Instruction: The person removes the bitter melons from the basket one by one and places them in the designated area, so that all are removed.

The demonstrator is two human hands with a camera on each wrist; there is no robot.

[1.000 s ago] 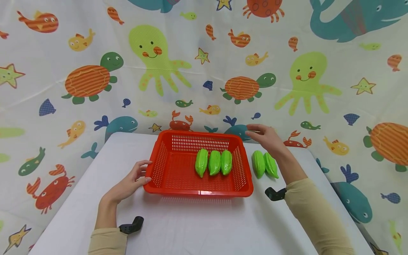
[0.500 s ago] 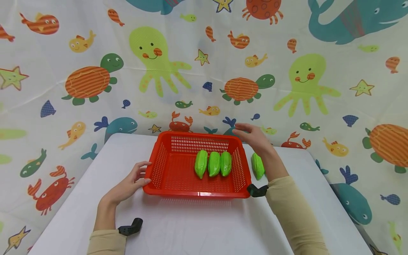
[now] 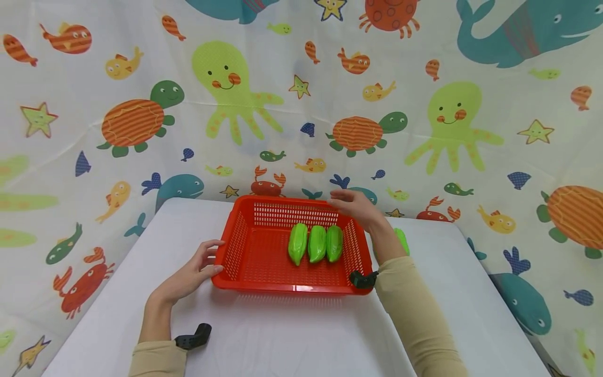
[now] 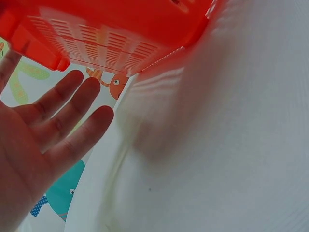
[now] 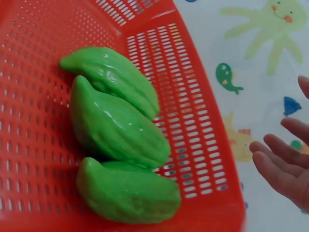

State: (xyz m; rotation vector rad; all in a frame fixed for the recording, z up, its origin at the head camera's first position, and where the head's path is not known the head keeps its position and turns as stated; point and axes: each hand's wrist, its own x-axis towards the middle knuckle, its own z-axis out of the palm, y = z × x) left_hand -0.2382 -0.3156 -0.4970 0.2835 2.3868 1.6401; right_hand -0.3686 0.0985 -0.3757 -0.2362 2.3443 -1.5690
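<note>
A red plastic basket (image 3: 294, 287) with slotted walls stands on the white table. Three glossy green, ridged vegetables like bitter melons (image 3: 317, 243) lie side by side in its right half, and the right wrist view shows the same green vegetables (image 5: 118, 128) up close. My left hand (image 3: 190, 269) is at the basket's left side, fingertips right at the rim; in the left wrist view its fingers (image 4: 79, 137) are extended and spread. Over the back right rim hovers my right hand (image 3: 360, 209), fingers loosely extended, holding nothing.
Right of the basket, another green vegetable (image 3: 402, 241) lies on the white table (image 3: 292, 340), partly covered by the right forearm. Behind the table hangs a cloth (image 3: 282, 52) printed with sea animals. Each wrist wears a black camera mount (image 3: 193, 337).
My right hand has moved left, from beyond the basket's right side to over its back right rim. The left hand stays at the left rim. The basket and its vegetables keep their place.
</note>
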